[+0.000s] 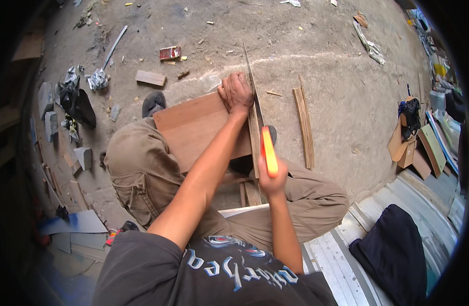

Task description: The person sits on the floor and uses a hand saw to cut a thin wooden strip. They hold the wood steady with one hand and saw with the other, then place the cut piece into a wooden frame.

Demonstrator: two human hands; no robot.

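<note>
A reddish-brown wooden board point(201, 127) lies across my lap, between my bent knees. My left hand point(236, 93) is closed over its far right corner, fingers curled together. In my right hand point(273, 178) is a handsaw point(259, 102), gripped by its yellow and orange handle, which is slightly blurred. Its long blade points away from me along the board's right side, close beside my left hand. A narrow strip of wood point(254, 140) runs along that same side, under the blade. Whether the teeth touch the wood I cannot tell.
To the right on the dirt floor lies a long wooden strip point(304, 127). Ahead are a small wood block point(151, 78) and a red box point(170, 52). A black plastic bag point(77, 102) sits left; dark cloth point(392, 250) rests on metal sheeting point(339, 257) at right, near cardboard point(399, 143).
</note>
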